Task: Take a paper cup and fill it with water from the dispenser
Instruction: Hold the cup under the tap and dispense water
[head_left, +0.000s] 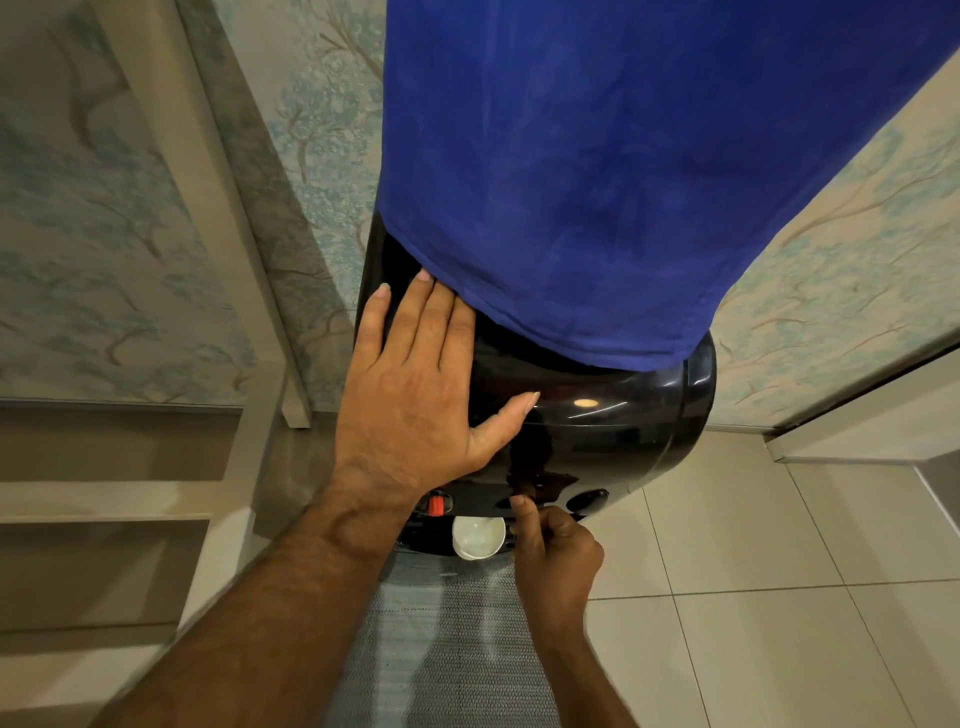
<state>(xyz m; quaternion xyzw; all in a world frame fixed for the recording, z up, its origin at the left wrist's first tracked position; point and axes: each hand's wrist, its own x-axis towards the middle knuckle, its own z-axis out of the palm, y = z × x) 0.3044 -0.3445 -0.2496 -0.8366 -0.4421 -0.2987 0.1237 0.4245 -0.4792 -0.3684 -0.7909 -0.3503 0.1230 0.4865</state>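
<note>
Our left hand (410, 384) lies flat, fingers together, bracing the dispenser (597, 415). Our right hand (556, 545), curled, index finger up at the tap; paper cup (478, 538) sits just left of it. We should press steadily and watch the level.

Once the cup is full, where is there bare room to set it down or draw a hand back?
Free: tiled floor right of the dispenser; the grey mat between the forearms. Crowded: the tap recess, with the paper cup, right hand and red tap.
</note>
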